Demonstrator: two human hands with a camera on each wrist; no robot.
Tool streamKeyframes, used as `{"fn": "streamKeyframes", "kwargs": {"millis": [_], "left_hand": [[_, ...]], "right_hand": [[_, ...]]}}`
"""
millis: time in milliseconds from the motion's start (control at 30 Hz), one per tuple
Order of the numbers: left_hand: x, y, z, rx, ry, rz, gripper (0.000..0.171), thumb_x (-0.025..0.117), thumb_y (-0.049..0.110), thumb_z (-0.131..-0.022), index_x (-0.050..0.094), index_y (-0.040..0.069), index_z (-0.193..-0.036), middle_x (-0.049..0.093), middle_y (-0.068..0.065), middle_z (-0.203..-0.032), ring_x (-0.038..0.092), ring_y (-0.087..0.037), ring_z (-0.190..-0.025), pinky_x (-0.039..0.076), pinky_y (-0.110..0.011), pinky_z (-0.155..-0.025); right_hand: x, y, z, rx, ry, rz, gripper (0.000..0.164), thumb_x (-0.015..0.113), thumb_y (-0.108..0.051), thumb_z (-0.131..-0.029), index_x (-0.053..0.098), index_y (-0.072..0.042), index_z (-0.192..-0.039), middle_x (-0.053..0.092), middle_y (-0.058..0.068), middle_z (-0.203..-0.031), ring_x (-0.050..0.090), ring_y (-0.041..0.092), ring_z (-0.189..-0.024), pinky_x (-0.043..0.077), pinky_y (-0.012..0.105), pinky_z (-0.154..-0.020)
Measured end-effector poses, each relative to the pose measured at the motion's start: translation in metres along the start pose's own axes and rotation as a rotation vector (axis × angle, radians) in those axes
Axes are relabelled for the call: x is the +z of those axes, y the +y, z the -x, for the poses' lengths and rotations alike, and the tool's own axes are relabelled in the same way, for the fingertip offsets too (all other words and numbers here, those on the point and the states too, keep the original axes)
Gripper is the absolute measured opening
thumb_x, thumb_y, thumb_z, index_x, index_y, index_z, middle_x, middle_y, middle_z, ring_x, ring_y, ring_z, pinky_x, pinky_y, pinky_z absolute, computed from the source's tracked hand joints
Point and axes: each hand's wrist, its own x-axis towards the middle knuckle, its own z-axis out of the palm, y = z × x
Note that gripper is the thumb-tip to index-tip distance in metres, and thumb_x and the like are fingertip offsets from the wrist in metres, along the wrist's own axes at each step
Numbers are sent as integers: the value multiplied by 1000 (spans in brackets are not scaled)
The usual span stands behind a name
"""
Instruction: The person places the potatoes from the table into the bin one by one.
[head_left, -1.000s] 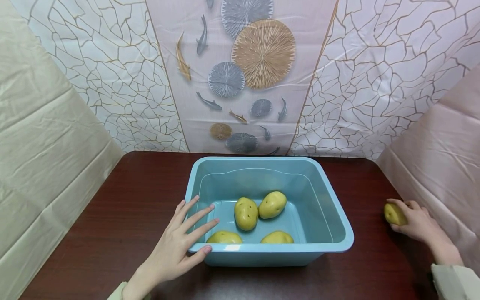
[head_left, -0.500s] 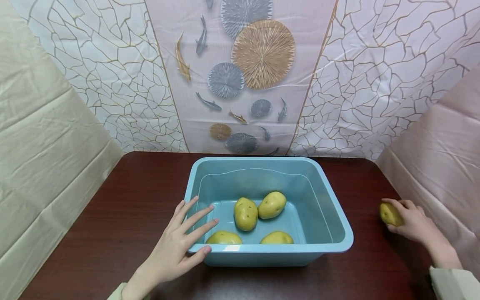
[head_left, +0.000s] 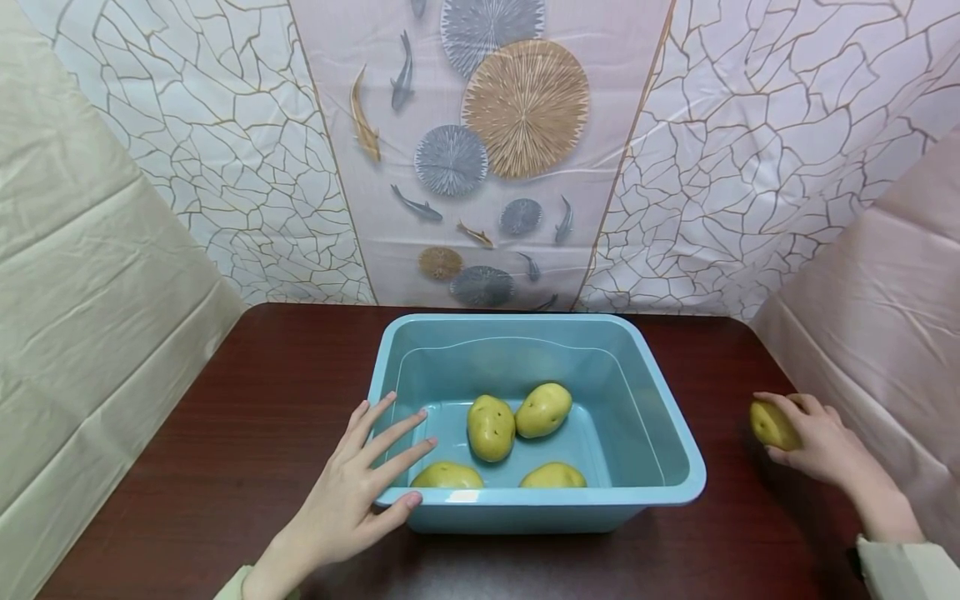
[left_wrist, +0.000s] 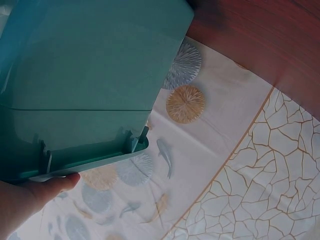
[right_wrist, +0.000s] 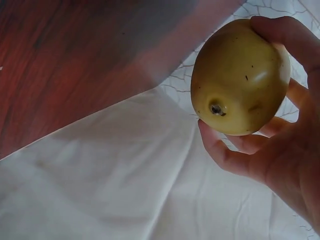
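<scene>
My right hand (head_left: 828, 446) grips a yellow potato (head_left: 772, 425) at the right of the table, thumb on one side and fingers on the other. The right wrist view gives a close look at this potato (right_wrist: 240, 80), with a dark pit near one end. At the front left corner of a light blue plastic tub (head_left: 555, 497), my left hand (head_left: 347, 492) lies with straight, spread fingers over the rim. Seen from the left wrist, the thumb (left_wrist: 55, 187) is against the tub's rim. Several more yellow potatoes (head_left: 491, 429) lie inside the tub.
The tub stands on a dark reddish-brown table (head_left: 247, 433). Patterned cloth (head_left: 480, 167) hangs behind the table's far edge. Plain cloth walls slope along the left (head_left: 97, 333) and right (head_left: 885, 317) sides, the right one close to my right hand.
My right hand, holding the potato, has shifted slightly left toward the tub. The left hand, the tub and the potatoes inside have stayed in place.
</scene>
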Motion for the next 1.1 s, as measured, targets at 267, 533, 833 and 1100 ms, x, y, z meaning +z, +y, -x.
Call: {"fn": "streamKeyframes", "kwargs": {"millis": [267,533,833,1100], "left_hand": [[0,0,0,1,2,1,40,51,35,-86,55,19,-123,48,-6,-132,25,-33,-133,2,-41,-112],[0,0,0,0,2,3,40,50,35,-86,54,19,-123,47,-6,-133,24,-33,-133,3,-42,-112],[0,0,-1,4,10,6,39,45,37,-89,55,19,-122,47,-5,-133,25,-33,-133,6,-44,-112],[0,0,0,3,10,8,39,48,36,-87,55,19,-122,47,-5,-133,24,-33,-133,4,-43,-112]], "right_hand": [[-5,-12,0,-23,31,7,77,77,-14,-56,41,-13,-124,42,25,-106,44,46,-80,38,49,-47],[-11,-21,0,-38,40,8,79,78,-13,-55,40,-13,-125,42,24,-105,44,45,-79,38,48,-47],[-19,-32,-2,-68,53,23,79,77,-14,-55,42,-14,-125,43,22,-106,45,43,-79,37,47,-47],[-27,-47,-3,-96,49,19,76,78,-13,-54,44,-14,-122,43,20,-107,44,42,-82,37,47,-47]]}}
